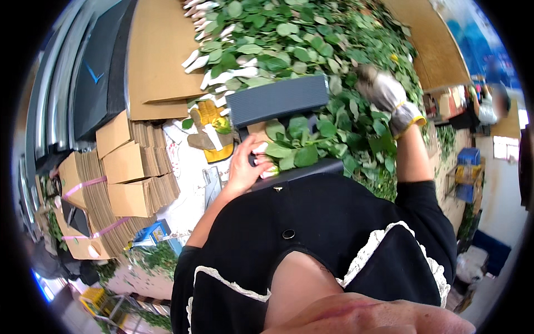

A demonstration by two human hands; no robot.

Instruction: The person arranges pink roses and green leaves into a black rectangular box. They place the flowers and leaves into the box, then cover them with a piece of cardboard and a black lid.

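Observation:
My bare left hand (245, 166) is closed around a few pale-capped flower heads (270, 170) at the left end of a dark grey trough. Leafy green stems (297, 142) lie in the trough, between its ribbed far wall (281, 99) and its near wall (303, 172) by my body. My right hand (381, 92) wears a grey-white work glove with a yellow cuff. Held over the leaves on the right, it is smeared by motion, so its fingers are unclear. Beyond the trough spreads a large heap of leafy stems (311, 44), white-capped heads to the left.
A yellow and brown glove (211, 136) lies on the white tabletop left of the trough. Further left stand stacks of folded cardboard (130, 178) and a blue box (151, 232). Cardboard sheets (161, 55) flank the heap. Another person (489, 106) is at far right.

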